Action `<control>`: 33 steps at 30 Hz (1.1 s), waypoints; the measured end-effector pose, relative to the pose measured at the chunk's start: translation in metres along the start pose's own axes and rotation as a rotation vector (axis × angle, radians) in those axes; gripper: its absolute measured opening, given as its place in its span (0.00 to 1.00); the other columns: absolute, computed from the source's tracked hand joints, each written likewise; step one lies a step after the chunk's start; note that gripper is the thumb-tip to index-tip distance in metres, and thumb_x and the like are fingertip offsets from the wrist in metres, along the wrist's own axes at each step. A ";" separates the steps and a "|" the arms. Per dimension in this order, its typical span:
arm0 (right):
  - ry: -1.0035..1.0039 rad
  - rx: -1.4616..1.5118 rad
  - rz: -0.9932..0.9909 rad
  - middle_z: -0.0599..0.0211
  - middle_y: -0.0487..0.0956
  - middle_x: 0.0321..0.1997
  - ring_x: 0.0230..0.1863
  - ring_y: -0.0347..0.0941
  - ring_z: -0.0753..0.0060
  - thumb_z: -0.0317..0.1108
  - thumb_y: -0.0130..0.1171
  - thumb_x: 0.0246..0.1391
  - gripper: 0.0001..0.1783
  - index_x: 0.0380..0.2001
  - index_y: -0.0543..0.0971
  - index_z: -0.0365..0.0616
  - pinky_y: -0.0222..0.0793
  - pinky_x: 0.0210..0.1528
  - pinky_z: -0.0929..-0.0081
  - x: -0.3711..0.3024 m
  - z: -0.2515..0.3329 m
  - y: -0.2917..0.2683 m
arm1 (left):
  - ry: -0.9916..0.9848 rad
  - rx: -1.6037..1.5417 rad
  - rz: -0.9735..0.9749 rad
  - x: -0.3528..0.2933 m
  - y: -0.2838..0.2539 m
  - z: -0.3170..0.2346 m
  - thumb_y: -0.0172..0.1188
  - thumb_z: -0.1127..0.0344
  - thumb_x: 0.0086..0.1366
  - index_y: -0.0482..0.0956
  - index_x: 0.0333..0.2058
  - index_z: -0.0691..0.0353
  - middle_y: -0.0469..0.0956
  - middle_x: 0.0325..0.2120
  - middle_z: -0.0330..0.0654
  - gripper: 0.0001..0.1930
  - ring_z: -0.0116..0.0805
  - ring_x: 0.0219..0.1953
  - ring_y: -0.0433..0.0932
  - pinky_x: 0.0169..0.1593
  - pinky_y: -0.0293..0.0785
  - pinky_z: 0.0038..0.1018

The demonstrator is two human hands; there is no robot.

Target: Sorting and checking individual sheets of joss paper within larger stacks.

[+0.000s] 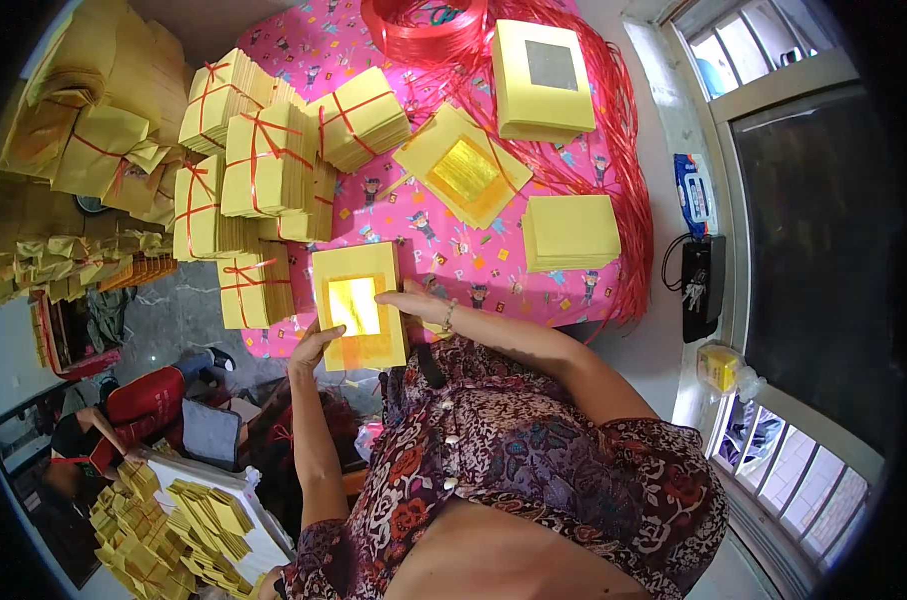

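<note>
A thick stack of yellow joss paper point(402, 340), its top sheet bearing a bright gold foil square point(355, 306), is between my hands at the table's near edge. My left hand point(317, 346) grips its lower left side, thumb on the top sheet by the foil. From the right, my right hand point(416, 302) holds the stack's edge, with its thumb reaching onto the foil; some of its fingers are hidden. Beyond lies a loose pile of gold-foiled joss paper point(466, 168), set askew. To its right sits a plain yellow paper stack point(572, 232).
Bundles tied with red string point(264, 160) are piled at the table's left. A coil of red plastic string point(424, 30) and long red strands point(629, 180) lie at the back and right. One tall stack point(546, 80) has a grey square. Keys point(694, 290) rest on the sill. Someone sits lower left.
</note>
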State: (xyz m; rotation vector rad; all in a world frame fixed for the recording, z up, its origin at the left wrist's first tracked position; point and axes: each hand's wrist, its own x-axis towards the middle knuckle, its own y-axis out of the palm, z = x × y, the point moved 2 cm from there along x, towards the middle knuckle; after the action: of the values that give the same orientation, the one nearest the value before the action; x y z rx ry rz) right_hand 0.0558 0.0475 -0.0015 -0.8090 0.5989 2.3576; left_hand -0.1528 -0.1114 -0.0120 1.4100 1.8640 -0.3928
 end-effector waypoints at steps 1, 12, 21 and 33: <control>0.026 -0.094 -0.005 0.51 0.75 0.50 0.50 0.72 0.65 0.49 0.64 0.48 0.39 0.53 0.67 0.26 0.69 0.51 0.72 -0.012 0.014 0.002 | 0.033 0.019 -0.024 0.000 -0.002 0.007 0.66 0.69 0.55 0.65 0.58 0.66 0.73 0.50 0.41 0.32 0.33 0.51 0.72 0.54 0.67 0.28; -0.586 -0.133 -0.343 0.66 0.77 0.40 0.41 0.73 0.75 0.39 0.59 0.54 0.19 0.46 0.74 0.38 0.70 0.43 0.76 -0.055 0.052 -0.106 | 0.009 0.349 -0.114 -0.006 0.013 -0.017 0.68 0.58 0.52 0.71 0.51 0.68 0.76 0.41 0.46 0.31 0.32 0.43 0.74 0.46 0.69 0.27; -0.467 0.111 -0.913 0.73 0.75 0.37 0.40 0.70 0.80 0.49 0.51 0.60 0.18 0.42 0.74 0.45 0.69 0.43 0.75 -0.107 0.126 -0.372 | 0.605 0.373 -0.187 -0.005 0.141 -0.170 0.57 0.63 0.65 0.67 0.58 0.63 0.72 0.51 0.44 0.24 0.38 0.51 0.73 0.51 0.71 0.30; -0.046 0.382 -0.645 0.70 0.69 0.56 0.50 0.67 0.66 0.72 0.39 0.53 0.40 0.60 0.65 0.59 0.61 0.51 0.61 -0.015 0.093 -0.430 | 0.251 -0.108 0.137 0.238 0.303 -0.247 0.44 0.54 0.69 0.68 0.55 0.63 0.72 0.49 0.43 0.23 0.34 0.47 0.72 0.52 0.67 0.33</control>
State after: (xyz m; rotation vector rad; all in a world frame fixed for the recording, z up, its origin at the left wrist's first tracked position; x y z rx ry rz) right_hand 0.3022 0.4120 -0.0207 -0.6458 0.6279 1.6088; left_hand 0.0059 0.3142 0.0402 1.5586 1.9387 -0.0469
